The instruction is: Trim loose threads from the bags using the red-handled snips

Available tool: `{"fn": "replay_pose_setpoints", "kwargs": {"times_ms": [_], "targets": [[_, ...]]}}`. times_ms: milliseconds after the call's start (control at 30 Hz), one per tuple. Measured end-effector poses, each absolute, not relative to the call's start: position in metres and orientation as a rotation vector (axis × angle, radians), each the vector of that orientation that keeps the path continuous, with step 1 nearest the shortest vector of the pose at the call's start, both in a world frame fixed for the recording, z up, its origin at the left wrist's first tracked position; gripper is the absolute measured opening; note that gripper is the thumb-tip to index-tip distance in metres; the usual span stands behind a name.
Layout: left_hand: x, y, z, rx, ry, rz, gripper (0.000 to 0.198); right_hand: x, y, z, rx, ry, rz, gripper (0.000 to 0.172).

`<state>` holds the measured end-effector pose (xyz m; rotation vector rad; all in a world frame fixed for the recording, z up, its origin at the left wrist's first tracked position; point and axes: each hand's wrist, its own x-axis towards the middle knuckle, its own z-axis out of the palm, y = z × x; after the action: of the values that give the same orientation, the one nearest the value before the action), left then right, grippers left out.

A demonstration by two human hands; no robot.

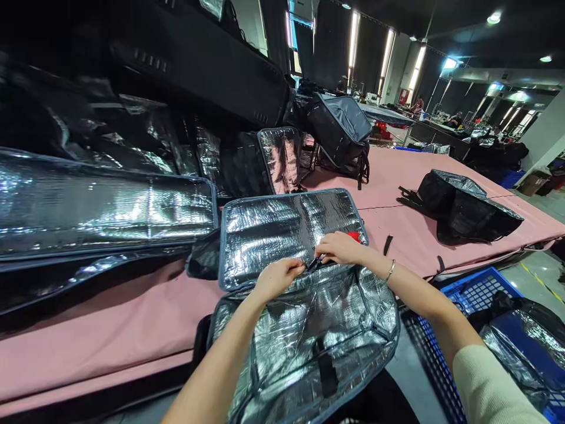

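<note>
Right in front of me is the silver-lined bag, wide open at the near edge of the pink table. Its foil is crinkled and bright, the edges bound in grey-blue, and the lid is folded back over the tabletop. Inside, I see a black strap against the lining.

Out to the right, a blue crate sits below table height; another foil-lined bag overlaps it, though I can't tell if it is fully inside. Up on the table, a black bag gapes to show its silver lining, and farther back an open bag leans, grey inside.

Now the grip: my left hand is pinched closed at the hinge seam, and whatever is between the fingertips is too small to tell. My right hand is closed around a slim dark tool, its tip almost at the left fingers, and something red shows just beyond the knuckles.
</note>
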<state>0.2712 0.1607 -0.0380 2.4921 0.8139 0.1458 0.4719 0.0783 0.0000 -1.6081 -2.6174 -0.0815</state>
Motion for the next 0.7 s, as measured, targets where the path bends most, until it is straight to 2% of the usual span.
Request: {"fn": "replay_pose_setpoints", "kwargs": {"times_ms": [433,567,700], "targets": [[0.269,0.164,-0.046,2.514,0.766,0.259,0.028,0.465,0.087,-0.005,-1.519,-2.669,-0.116,0.010],[0.267,0.159,-0.050,2.526,0.777,0.427,0.027,0.474,0.079,-0.014,-1.509,-2.591,-0.133,0.012],[0.263,0.142,-0.056,2.518,0.876,0.763,0.025,0.478,0.072,-0.016,-1.547,-2.537,-0.229,0.013]]}}
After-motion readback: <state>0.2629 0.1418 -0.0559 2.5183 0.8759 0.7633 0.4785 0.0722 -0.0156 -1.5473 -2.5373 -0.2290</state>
